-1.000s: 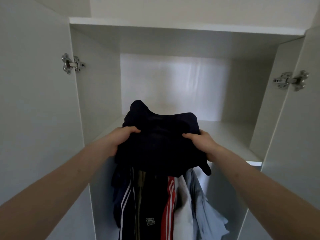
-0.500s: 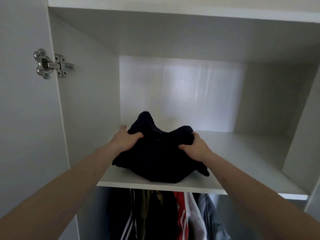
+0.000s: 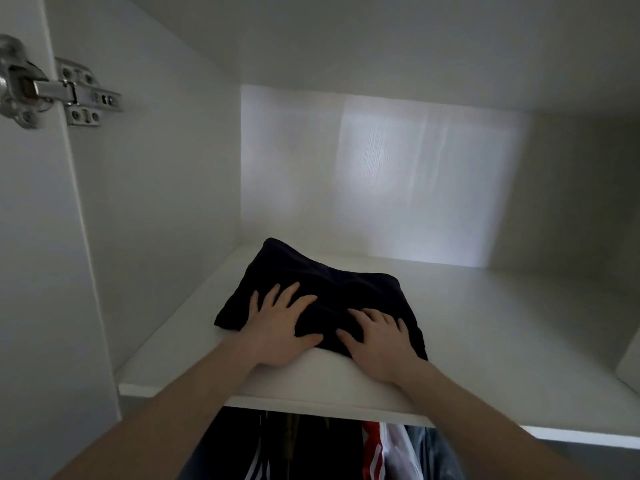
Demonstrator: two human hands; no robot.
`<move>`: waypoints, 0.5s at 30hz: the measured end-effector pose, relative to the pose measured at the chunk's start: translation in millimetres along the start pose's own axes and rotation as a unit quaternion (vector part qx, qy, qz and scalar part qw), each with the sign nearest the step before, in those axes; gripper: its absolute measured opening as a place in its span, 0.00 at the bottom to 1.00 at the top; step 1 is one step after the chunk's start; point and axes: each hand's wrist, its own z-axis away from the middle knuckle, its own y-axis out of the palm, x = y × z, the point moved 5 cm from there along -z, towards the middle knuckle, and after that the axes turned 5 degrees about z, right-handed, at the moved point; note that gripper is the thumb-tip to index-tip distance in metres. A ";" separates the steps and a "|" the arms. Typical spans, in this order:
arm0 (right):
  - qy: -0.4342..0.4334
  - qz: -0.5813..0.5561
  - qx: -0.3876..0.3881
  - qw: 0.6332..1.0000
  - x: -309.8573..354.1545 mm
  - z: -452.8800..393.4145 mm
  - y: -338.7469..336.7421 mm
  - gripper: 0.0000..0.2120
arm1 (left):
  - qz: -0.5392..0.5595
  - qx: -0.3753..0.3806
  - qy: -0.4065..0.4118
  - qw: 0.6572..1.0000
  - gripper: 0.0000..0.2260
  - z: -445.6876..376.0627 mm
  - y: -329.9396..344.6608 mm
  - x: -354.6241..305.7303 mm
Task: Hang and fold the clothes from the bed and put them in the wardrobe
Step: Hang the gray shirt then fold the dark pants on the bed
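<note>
Now, change: we have let go our grip; left hand (image 3: 282,327) and right hand (image 3: 379,341) press flat, fingers spread, on the dark folded garment (image 3: 332,292).
Meaning: we judge it placed on the wardrobe shelf (image 3: 485,341).

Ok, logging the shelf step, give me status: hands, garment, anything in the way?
Left hand and right hand flat on the dark folded garment. Garment lies on the wardrobe shelf, left of middle. Nothing blocking.
</note>
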 end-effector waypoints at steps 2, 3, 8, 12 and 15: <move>0.000 0.004 -0.005 1.000 4.3 -21.4 1.6 0.32 | 0.001 -0.010 -0.012 1.000 0.35 -19.5 2.4 11.9; 0.002 0.007 -0.012 1.000 6.8 -31.2 1.8 0.32 | 0.000 -0.013 -0.018 1.000 0.34 -29.5 2.0 18.2; 0.089 0.064 -0.053 0.993 5.6 -67.3 4.3 0.30 | 0.004 -0.019 -0.046 0.999 0.33 -73.2 0.2 46.6; 0.121 0.002 -0.013 0.993 1.9 -90.7 16.6 0.31 | 0.010 -0.038 -0.060 0.997 0.33 -97.5 3.2 62.3; 0.106 0.000 0.008 0.994 -4.0 -108.1 23.7 0.33 | 0.012 -0.050 -0.064 0.997 0.33 -113.6 5.5 70.8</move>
